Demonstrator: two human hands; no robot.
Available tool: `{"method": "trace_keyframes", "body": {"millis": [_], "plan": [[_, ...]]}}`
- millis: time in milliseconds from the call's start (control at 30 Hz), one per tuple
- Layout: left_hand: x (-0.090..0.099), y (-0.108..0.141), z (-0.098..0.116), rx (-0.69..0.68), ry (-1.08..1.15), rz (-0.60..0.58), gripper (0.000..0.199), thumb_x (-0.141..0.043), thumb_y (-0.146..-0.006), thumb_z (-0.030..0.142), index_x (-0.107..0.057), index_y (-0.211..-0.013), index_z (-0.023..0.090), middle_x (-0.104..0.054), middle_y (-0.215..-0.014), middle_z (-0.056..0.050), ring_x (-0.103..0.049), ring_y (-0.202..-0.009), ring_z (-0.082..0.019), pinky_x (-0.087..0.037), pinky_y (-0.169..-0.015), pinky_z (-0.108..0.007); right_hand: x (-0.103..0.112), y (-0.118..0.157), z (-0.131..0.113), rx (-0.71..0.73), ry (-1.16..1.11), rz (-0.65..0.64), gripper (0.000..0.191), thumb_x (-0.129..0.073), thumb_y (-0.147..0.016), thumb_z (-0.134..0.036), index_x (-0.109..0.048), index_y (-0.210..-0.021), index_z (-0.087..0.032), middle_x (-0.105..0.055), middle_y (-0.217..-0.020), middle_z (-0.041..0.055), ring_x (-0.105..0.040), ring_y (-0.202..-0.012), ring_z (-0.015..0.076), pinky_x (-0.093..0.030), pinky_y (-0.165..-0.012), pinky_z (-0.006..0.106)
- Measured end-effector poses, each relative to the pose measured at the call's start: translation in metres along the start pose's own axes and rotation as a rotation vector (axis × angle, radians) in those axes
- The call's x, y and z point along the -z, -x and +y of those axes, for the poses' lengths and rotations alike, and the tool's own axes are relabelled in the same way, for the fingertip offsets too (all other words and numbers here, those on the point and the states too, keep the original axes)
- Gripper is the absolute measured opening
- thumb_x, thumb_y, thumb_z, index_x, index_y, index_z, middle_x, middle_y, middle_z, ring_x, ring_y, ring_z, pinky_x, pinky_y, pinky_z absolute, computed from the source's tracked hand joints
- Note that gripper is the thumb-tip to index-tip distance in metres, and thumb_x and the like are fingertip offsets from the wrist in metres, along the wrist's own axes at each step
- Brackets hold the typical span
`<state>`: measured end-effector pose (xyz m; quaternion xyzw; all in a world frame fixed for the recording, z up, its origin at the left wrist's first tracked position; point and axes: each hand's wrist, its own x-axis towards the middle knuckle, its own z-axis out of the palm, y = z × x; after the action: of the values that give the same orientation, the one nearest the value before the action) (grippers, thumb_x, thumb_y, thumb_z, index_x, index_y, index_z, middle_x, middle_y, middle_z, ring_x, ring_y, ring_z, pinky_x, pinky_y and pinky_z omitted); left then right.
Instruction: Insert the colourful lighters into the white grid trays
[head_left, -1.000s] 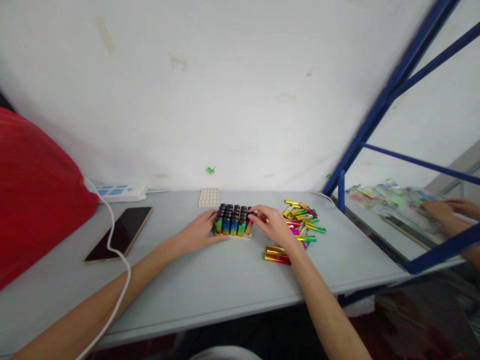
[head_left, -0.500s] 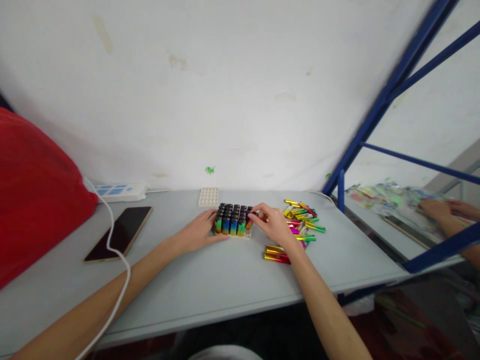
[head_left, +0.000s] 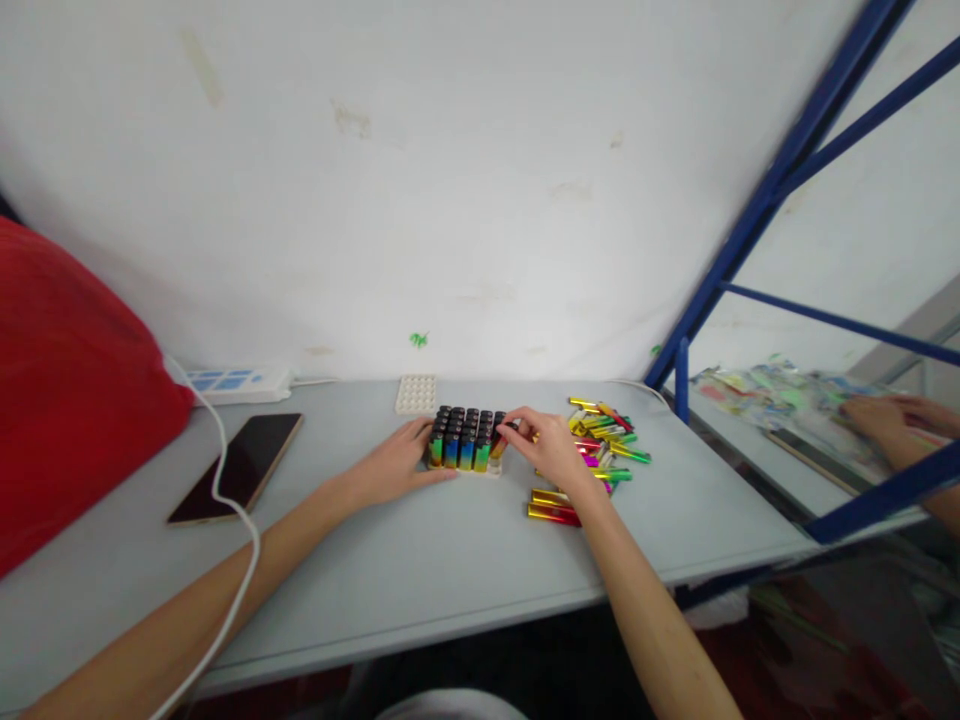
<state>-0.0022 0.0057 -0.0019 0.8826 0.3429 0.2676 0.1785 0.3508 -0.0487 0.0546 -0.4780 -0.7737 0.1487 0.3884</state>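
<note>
Left hand (head_left: 396,466), thumb apart, touches glossy lighters (head_left: 466,452); right hand (head_left: 551,452) pinches a slanted lighter (head_left: 498,447).

We look out from one camera on the person's head. We face forward and down, across the flat pale grey table (head_left: 390,585) to the flat white wall (head_left: 480,220) behind it. We are well back, so the bare left hand (head_left: 390,466) and bare right hand (head_left: 553,452) look small near the middle. We see wide, from the big smooth red bundle (head_left: 71,390) at our left to the tall blue metal frame (head_left: 772,190) at our right.
</note>
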Motion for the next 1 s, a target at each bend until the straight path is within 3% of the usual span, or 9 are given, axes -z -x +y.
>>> {"method": "trace_keyframes", "body": {"millis": [167, 333, 467, 600, 667, 767, 833, 1000], "plan": [[0.0, 0.0, 0.001, 0.014, 0.003, -0.016, 0.091, -0.088, -0.11, 0.093, -0.08, -0.174, 0.029, -0.081, -0.177, -0.019, -0.074, -0.169, -0.049, -0.057, -0.152, -0.063, -0.003, 0.0, -0.001, -0.002, -0.006, -0.038, 0.009, -0.092, -0.117, -0.032, -0.092, -0.12, -0.024, -0.078, -0.077, -0.0036, -0.072, -0.071, 0.0193, -0.057, -0.079, 0.029], [0.0, -0.001, 0.001, 0.016, -0.002, -0.022, 0.092, -0.087, -0.11, 0.094, -0.079, -0.174, 0.028, -0.08, -0.178, -0.019, -0.072, -0.17, -0.048, -0.054, -0.154, -0.063, -0.007, 0.003, -0.007, 0.043, -0.056, -0.042, 0.026, -0.078, -0.126, -0.043, -0.09, -0.14, -0.025, -0.081, -0.084, -0.0017, -0.075, -0.075, 0.0217, -0.06, -0.083, 0.031], [-0.001, -0.001, 0.0, 0.021, 0.006, -0.013, 0.093, -0.089, -0.109, 0.094, -0.08, -0.175, 0.03, -0.081, -0.178, -0.018, -0.073, -0.17, -0.049, -0.056, -0.153, -0.065, 0.003, 0.001, 0.005, -0.019, 0.039, 0.142, 0.034, -0.064, -0.129, -0.045, -0.087, -0.141, -0.024, -0.08, -0.084, 0.0012, -0.076, -0.079, 0.0256, -0.063, -0.088, 0.035], [0.0, -0.002, -0.001, 0.025, -0.003, -0.011, 0.093, -0.088, -0.108, 0.096, -0.082, -0.172, 0.029, -0.082, -0.176, -0.018, -0.074, -0.168, -0.05, -0.057, -0.152, -0.065, 0.021, 0.0, 0.03, -0.239, 0.333, 0.347, 0.034, -0.06, -0.123, -0.031, -0.09, -0.134, -0.02, -0.091, -0.115, 0.0176, -0.083, -0.112, 0.0353, -0.065, -0.11, 0.045], [0.0, -0.002, -0.001, 0.027, -0.011, -0.025, 0.094, -0.086, -0.108, 0.098, -0.082, -0.172, 0.028, -0.081, -0.177, -0.019, -0.074, -0.169, -0.05, -0.056, -0.153, -0.064, 0.027, 0.002, 0.038, -0.423, 0.512, 0.31, 0.039, -0.062, -0.122, -0.026, -0.092, -0.143, -0.015, -0.091, -0.137, 0.0276, -0.083, -0.132, 0.0414, -0.062, -0.12, 0.051], [-0.001, -0.003, 0.0, 0.024, -0.017, -0.043, 0.098, -0.083, -0.11, 0.1, -0.081, -0.172, 0.025, -0.079, -0.18, -0.022, -0.072, -0.171, -0.051, -0.054, -0.155, -0.064, 0.031, 0.003, 0.042, -0.637, 0.704, 0.126, 0.045, -0.065, -0.123, -0.025, -0.092, -0.156, -0.012, -0.089, -0.153, 0.0341, -0.081, -0.151, 0.0485, -0.059, -0.127, 0.057], [-0.002, -0.003, 0.0, 0.021, -0.014, -0.036, 0.096, -0.084, -0.109, 0.099, -0.082, -0.17, 0.024, -0.079, -0.179, -0.022, -0.071, -0.171, -0.051, -0.053, -0.155, -0.066, 0.031, 0.001, 0.04, -0.672, 0.761, 0.036, 0.043, -0.065, -0.124, -0.024, -0.095, -0.153, -0.015, -0.091, -0.153, 0.033, -0.08, -0.157, 0.0496, -0.056, -0.132, 0.06], [-0.002, -0.003, -0.002, 0.021, -0.007, -0.02, 0.091, -0.088, -0.109, 0.095, -0.082, -0.171, 0.029, -0.082, -0.176, -0.019, -0.073, -0.169, -0.049, -0.055, -0.153, -0.063, 0.028, -0.011, 0.036, -0.585, 0.757, -0.063, 0.037, -0.066, -0.125, -0.02, -0.096, -0.146, -0.022, -0.096, -0.151, 0.0236, -0.084, -0.155, 0.0418, -0.045, -0.144, 0.062]]}}
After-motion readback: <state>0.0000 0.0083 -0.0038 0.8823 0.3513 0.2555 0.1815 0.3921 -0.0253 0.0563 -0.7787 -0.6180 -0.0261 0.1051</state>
